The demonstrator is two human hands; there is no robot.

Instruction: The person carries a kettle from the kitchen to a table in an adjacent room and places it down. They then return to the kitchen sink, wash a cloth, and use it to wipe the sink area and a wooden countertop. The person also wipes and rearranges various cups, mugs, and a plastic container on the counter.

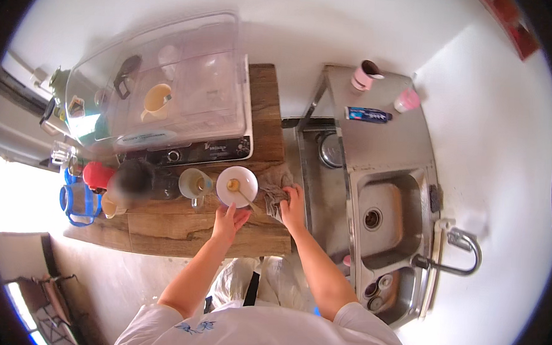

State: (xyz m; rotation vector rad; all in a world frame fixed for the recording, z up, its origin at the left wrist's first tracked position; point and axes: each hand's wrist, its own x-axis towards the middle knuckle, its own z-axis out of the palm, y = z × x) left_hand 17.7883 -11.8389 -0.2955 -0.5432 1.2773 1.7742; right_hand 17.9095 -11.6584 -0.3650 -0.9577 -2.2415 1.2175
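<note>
Crumpled brownish cloth (274,183) under right hand (293,211), grip unclear; left hand (227,223) spread by white bowl (225,192).

There's one white bowl (242,173), one spoon (246,198), one cloth (273,183) — and two sink basins (403,220).

Wood on the bench (191,233), or a wood look at least, grain streaking across with a faint sheen! The bowl (226,193) answers smooth, glossy, ceramic-looking. Beside it, the cloth (274,177): matt, soft, all crumples and creases. Here's the mug (194,179), see-through and shiny like glass, and behind it the cover (208,100), clear glossy plastic catching the light. Over to the sink (405,207), all satiny metal, the tap (479,249) gleaming metal too, while the wall (502,153) plays it smooth and pale.
</note>
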